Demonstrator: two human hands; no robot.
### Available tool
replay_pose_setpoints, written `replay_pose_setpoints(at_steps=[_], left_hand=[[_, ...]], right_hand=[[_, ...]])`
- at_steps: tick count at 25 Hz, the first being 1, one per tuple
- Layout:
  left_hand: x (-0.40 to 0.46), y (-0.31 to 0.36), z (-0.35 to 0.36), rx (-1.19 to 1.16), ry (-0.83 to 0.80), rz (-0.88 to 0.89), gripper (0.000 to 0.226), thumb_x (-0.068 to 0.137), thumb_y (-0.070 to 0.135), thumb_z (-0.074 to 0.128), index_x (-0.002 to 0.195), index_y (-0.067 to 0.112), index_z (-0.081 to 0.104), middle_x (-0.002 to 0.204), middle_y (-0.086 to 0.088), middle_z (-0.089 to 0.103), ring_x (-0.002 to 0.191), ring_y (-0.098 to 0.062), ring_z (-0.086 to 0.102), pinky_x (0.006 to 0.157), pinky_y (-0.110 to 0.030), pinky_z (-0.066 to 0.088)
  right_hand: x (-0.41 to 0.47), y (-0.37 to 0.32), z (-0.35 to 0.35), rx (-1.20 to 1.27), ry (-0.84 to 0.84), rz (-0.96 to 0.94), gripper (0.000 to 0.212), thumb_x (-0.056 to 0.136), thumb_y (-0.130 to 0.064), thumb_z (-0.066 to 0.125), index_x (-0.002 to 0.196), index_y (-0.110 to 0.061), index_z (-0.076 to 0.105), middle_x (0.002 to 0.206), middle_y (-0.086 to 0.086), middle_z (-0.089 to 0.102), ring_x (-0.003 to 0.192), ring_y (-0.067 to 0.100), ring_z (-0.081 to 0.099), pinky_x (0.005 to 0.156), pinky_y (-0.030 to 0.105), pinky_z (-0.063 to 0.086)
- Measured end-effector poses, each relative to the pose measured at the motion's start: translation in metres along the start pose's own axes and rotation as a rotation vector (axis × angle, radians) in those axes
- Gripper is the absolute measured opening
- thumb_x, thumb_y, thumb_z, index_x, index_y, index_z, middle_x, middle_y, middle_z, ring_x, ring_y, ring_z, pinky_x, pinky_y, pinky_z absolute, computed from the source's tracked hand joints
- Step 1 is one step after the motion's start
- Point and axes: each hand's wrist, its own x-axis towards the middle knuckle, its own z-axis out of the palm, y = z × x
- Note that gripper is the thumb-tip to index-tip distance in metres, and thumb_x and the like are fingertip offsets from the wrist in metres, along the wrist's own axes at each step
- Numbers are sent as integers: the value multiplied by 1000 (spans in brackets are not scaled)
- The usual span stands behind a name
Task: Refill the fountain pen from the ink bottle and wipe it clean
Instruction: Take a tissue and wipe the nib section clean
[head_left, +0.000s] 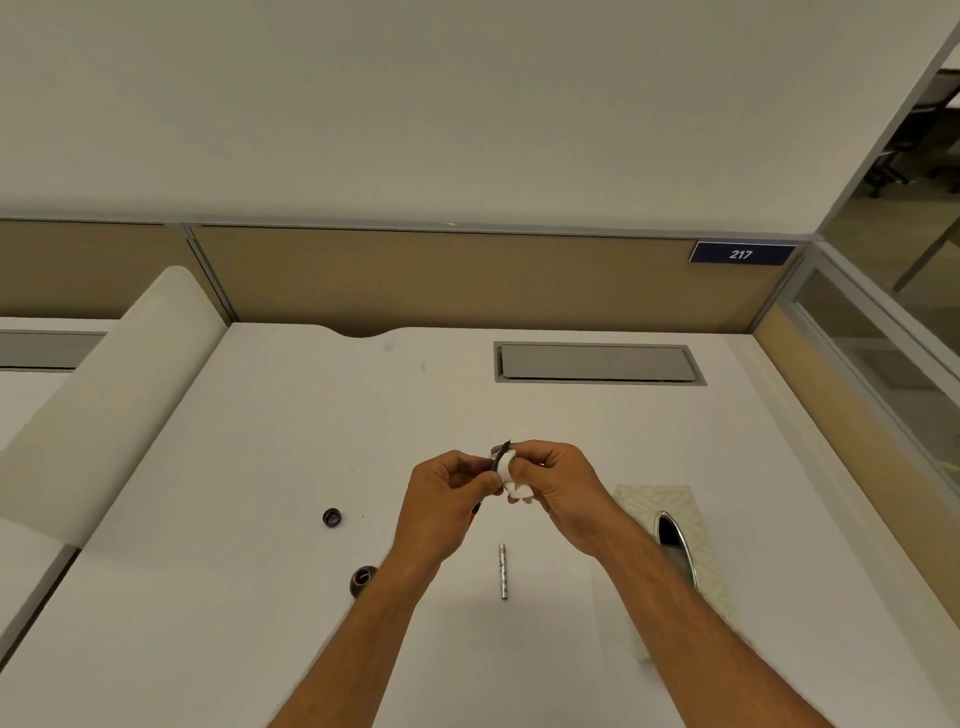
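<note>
Head view: left hand (444, 506) pinching pen (500, 457), right hand (558, 488) pinching tissue (511, 475), mid-desk (270, 597).

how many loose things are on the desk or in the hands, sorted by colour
White: 1, the tissue wad in the right hand
Dark: 3, the pen section in the left hand, the bottle cap, the ink bottle
Silver: 1, the pen barrel
Cream patterned: 1, the tissue box
Total: 6
</note>
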Motion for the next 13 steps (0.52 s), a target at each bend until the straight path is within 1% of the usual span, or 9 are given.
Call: replay_pose_setpoints(at_steps=[3,5,8,11,13], left_hand=[[-2,6,9,37,51,11,11,81,13,78,92,15,76,80,4,78,72,-8,72,63,-14,52],[-4,4,15,85,83,29,10,79,18,80,88,19,75,78,6,76,71,-5,70,65,-15,50],[-11,0,23,169,120,48,9,78,22,80,83,24,72,78,10,74,74,1,67,68,-14,45],[-18,-2,22,208,130,60,9,78,21,79,83,23,72,79,10,73,78,0,66,71,-12,40],[-21,-3,20,232,136,72,9,79,21,79,85,22,72,79,10,73,79,-2,66,74,-11,39]], right_hand=[[-1,-5,-9,18,-15,5,17,94,-2,60,104,-1,74,98,12,73,75,16,69,62,24,54],[-2,-4,-14,6,-4,13,14,92,-4,64,99,-2,76,100,12,73,79,20,67,63,26,54],[-3,0,-14,-29,38,6,9,89,-6,68,91,-7,78,95,10,74,81,24,67,65,30,54],[-8,8,-8,10,87,34,10,87,-6,70,94,-4,77,92,11,75,82,26,68,67,31,54],[-10,8,-3,47,112,57,11,87,-5,69,95,-2,77,90,11,74,81,26,67,65,31,54]])
